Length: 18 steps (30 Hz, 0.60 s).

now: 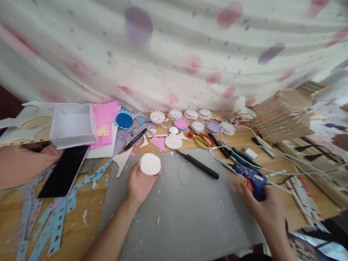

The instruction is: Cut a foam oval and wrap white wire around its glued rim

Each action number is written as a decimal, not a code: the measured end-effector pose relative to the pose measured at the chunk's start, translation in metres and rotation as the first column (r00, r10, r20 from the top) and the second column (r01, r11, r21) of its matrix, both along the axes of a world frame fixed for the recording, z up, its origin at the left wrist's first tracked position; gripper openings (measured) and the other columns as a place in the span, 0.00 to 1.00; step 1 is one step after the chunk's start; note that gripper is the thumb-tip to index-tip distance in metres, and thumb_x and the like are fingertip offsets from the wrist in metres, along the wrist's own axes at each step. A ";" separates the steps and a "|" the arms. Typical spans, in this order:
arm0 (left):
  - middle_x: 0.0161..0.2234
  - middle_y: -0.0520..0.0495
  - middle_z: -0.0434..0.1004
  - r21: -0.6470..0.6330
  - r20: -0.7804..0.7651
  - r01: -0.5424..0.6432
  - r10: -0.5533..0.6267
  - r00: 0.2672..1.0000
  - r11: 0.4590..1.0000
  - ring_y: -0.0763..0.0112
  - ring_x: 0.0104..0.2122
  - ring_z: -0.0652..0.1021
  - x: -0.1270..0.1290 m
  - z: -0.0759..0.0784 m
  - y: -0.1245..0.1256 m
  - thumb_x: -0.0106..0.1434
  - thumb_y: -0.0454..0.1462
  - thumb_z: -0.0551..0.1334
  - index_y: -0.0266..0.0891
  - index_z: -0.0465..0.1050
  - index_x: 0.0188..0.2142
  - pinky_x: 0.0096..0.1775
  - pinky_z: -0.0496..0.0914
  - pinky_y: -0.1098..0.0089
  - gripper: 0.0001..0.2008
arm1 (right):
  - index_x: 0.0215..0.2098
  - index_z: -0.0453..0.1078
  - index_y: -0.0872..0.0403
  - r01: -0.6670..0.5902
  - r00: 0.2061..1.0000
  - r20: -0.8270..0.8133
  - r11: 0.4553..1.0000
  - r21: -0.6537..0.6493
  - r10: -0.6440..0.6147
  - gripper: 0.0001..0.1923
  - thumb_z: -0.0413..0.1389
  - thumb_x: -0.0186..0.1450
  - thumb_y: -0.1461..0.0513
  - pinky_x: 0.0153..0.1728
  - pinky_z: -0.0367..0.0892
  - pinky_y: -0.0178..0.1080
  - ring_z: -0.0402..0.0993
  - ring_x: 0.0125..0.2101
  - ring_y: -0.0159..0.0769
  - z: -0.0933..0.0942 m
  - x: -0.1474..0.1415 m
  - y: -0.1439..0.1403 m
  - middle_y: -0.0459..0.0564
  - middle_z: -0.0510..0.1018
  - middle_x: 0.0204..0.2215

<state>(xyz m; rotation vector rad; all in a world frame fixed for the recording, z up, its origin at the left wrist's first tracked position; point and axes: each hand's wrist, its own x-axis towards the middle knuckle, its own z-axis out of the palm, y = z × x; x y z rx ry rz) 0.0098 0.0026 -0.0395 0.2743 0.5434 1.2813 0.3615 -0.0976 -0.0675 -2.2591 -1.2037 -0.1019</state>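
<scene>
My left hand (pixel 141 183) holds a round white paper disc (pixel 150 164) above the grey cutting mat, its fingers closed about the lower edge. At the right edge of the mat, my right hand (pixel 265 208) has its fingers around the handle of a blue hot glue gun (pixel 251 175) with an orange trigger. This hand is somewhat blurred. Between the two hands, a black-handled craft knife (pixel 201 166) lies on the mat. Beyond it rest a white cut-out piece (pixel 173 141) and scissors with red and yellow handles (pixel 202 140).
Several layered round paper pieces (pixel 181 124) line the back, below a curtain (pixel 174 54). At left are a white box (pixel 73 127), a phone (pixel 63 172) and blue paper strips (pixel 58 221). White cables (pixel 261 145), a power strip (pixel 307 159) and markers (pixel 304 199) lie right.
</scene>
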 end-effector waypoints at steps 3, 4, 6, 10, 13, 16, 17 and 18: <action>0.38 0.39 0.79 0.008 -0.008 0.016 -0.016 1.000 1.000 0.59 0.35 0.78 0.000 -0.001 0.000 0.57 0.43 0.64 0.35 0.74 0.41 0.33 0.72 0.64 0.16 | 0.35 0.66 0.55 0.042 0.994 0.099 0.998 -0.046 -0.038 0.24 0.58 0.54 0.44 0.33 0.64 0.50 0.68 0.33 0.54 -0.009 0.000 -0.002 0.54 0.68 0.27; 0.38 0.39 0.79 0.010 -0.011 0.016 -0.016 1.000 1.000 0.59 0.36 0.78 0.000 -0.001 0.000 0.57 0.44 0.64 0.35 0.74 0.41 0.34 0.72 0.64 0.16 | 0.38 0.66 0.56 0.055 0.989 0.138 0.998 -0.021 -0.052 0.26 0.58 0.54 0.44 0.36 0.64 0.52 0.67 0.37 0.57 -0.009 -0.003 0.000 0.57 0.69 0.30; 0.39 0.40 0.79 0.012 -0.016 0.010 -0.010 1.000 1.000 0.58 0.37 0.78 -0.001 -0.002 0.000 0.57 0.44 0.64 0.36 0.74 0.41 0.34 0.72 0.64 0.16 | 0.43 0.65 0.59 0.078 0.975 0.206 0.995 0.056 -0.088 0.28 0.60 0.54 0.46 0.41 0.63 0.57 0.66 0.42 0.62 -0.007 -0.014 0.006 0.62 0.69 0.34; 0.38 0.40 0.79 0.016 -0.024 0.004 -0.003 1.000 1.000 0.58 0.36 0.78 -0.001 -0.002 0.001 0.57 0.44 0.64 0.36 0.74 0.40 0.34 0.73 0.64 0.16 | 0.45 0.64 0.56 -0.242 0.949 0.268 0.927 0.287 0.165 0.21 0.60 0.59 0.52 0.45 0.63 0.55 0.66 0.45 0.56 0.009 -0.051 0.022 0.60 0.69 0.39; 0.37 0.40 0.79 0.013 -0.029 0.008 -0.007 1.000 1.000 0.59 0.35 0.78 0.000 -0.001 0.001 0.57 0.44 0.63 0.36 0.74 0.40 0.32 0.73 0.64 0.16 | 0.44 0.65 0.54 -0.586 0.805 0.194 0.802 0.116 0.560 0.17 0.58 0.61 0.55 0.45 0.64 0.50 0.67 0.44 0.50 0.025 -0.091 0.034 0.58 0.70 0.42; 0.37 0.40 0.80 0.006 -0.033 0.006 -0.006 0.999 1.000 0.59 0.35 0.79 0.000 0.000 0.001 0.57 0.44 0.63 0.36 0.74 0.41 0.33 0.73 0.64 0.16 | 0.41 0.68 0.54 -0.709 0.694 0.136 0.704 -0.038 0.707 0.17 0.60 0.60 0.52 0.42 0.62 0.48 0.69 0.41 0.49 0.037 -0.128 0.048 0.56 0.74 0.38; 0.37 0.40 0.80 0.004 -0.034 0.005 -0.005 0.999 1.000 0.59 0.34 0.79 0.000 0.000 0.001 0.56 0.44 0.63 0.36 0.74 0.41 0.33 0.73 0.64 0.16 | 0.39 0.69 0.54 -0.725 0.676 0.108 0.684 -0.077 0.729 0.16 0.60 0.61 0.52 0.41 0.61 0.47 0.70 0.40 0.48 0.039 -0.137 0.053 0.54 0.76 0.36; 0.37 0.40 0.80 0.002 -0.033 0.004 -0.004 0.999 1.000 0.59 0.34 0.79 -0.001 0.000 0.001 0.56 0.44 0.64 0.36 0.74 0.41 0.33 0.74 0.64 0.17 | 0.39 0.70 0.55 -0.738 0.663 0.076 0.668 -0.094 0.744 0.14 0.60 0.61 0.53 0.40 0.60 0.46 0.71 0.38 0.47 0.040 -0.144 0.059 0.53 0.77 0.33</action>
